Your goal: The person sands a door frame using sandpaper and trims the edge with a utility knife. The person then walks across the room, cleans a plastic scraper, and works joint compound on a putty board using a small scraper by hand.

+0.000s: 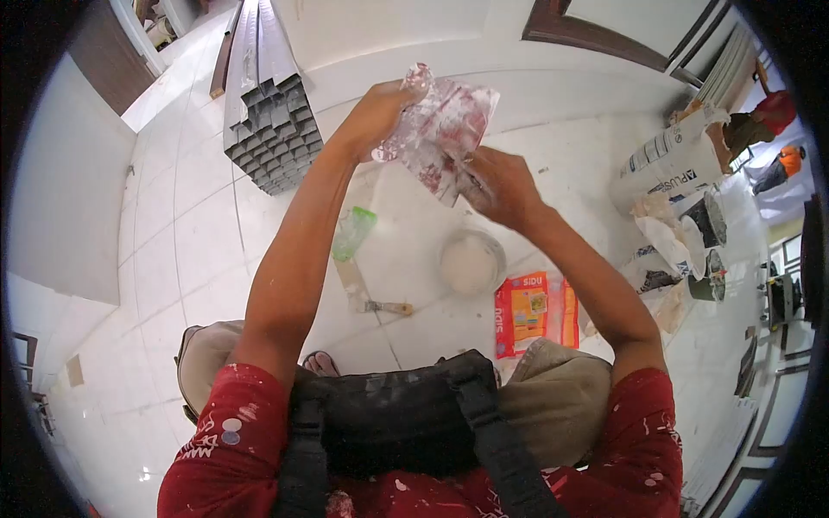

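A crumpled plastic bag [449,121], clear with red patches and smeared with white powder, is held up in front of me. My left hand [385,112] grips its left side, with fingers partly hidden behind the plastic. On its lower right, my right hand [508,192] is closed on the edge, and white residue coats the fingers. Below on the floor stands a round tub [471,262] of whitish material. Left of it lie a scraper [389,307] with a wooden handle and a green-and-clear plastic packet [352,233].
An orange SIDU packet [523,315] lies near my right knee. Stacked metal channels [275,138] extend along the wall at upper left. At right are a large APLUS sack [673,160], torn paper bags [661,246] and dark buckets [708,216].
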Motion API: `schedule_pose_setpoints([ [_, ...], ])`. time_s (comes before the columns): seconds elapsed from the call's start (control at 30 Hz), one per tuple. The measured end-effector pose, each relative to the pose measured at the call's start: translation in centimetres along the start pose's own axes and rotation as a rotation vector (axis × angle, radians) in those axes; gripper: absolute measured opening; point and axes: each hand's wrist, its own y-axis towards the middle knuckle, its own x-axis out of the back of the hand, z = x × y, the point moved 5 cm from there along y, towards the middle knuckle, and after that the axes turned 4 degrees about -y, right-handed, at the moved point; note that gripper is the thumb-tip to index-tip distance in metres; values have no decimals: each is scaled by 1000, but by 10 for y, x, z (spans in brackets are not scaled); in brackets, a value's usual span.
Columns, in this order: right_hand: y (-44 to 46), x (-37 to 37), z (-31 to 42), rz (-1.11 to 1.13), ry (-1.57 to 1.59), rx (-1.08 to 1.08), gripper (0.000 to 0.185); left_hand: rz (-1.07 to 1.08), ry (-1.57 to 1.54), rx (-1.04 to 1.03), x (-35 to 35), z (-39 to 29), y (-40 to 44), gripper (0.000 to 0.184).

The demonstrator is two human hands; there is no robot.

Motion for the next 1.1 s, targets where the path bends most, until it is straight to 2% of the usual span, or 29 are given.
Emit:
schedule_pose_setpoints([
  [0.03, -2, -9, -20, -3, -79, -81, 20, -10, -37, -1, 4, 2, 0, 31],
  [0.07, 1, -10, -47, 82, -147, -295, 20, 10, -22, -1, 8, 4, 0, 32],
  [0.13, 17, 14, -49, 37, -97, -339, 23, 61, -12, 15, 2, 2, -5, 34],
  [0.17, 2, -9, -47, 84, -203, -259, 20, 69, -9, 3, -2, -2, -5, 34],
  [0.2, 8, 3, -5, -83, 20, -31, 21, 73, 0, -9, -4, -5, -7, 34],
  [0.27, 5, -12, -46, 120, -226, -252, 26, 59, 22, -21, -2, -8, -12, 34],
  [0.3, 19, 15, -43, -4, 41, -383, 27, 50, 26, -19, -2, -7, -12, 34],
  [0.33, 23, 24, -33, -75, -47, -338, 36, 45, 25, -17, -5, -6, -12, 34],
  [0.4, 8, -3, -9, 66, -149, -116, 39, 41, 69, -30, -5, -7, -8, 35],
  [0.43, 8, -1, 1, 7, -30, -83, 36, 30, 97, -37, -2, -8, -7, 35],
  [0.53, 24, 25, -34, -78, 14, -340, 27, 37, 33, -65, -5, -7, -10, 37],
  [0.57, 10, 3, -42, 69, -131, -304, 20, 27, 38, -50, -6, -6, -9, 37],
  [0.6, -4, -14, -29, 13, -122, -154, 23, 15, 46, -41, -6, -6, -7, 37],
  [0.67, -4, -17, -31, 79, -147, -203, 21, -1, 96, -82, -1, -6, -3, 36],
  [0.73, 29, 37, -25, -198, 93, -409, 18, 8, 156, -168, 3, 2, 2, 33],
  [0.83, 2, -4, -14, 51, -41, -137, 20, -23, 101, -68, -4, -7, -5, 35],
  [0.9, -2, -10, -28, -43, -94, -65, 19, 18, 80, -42, -1, -6, 0, 37],
  [0.93, 7, 1, -47, -5, -94, -254, 22, 34, 63, -26, 1, -4, 0, 38],
  [1.0, 12, 14, -58, -56, -43, -360, 23, 18, 15, -24, -1, 0, -6, 38],
  [1.07, -5, -10, -18, 198, -181, -172, 22, 10, 24, -58, 1, -8, -1, 38],
  [1.1, -5, -3, -13, 154, -98, -120, 25, 13, 55, -68, 6, -4, 4, 38],
])
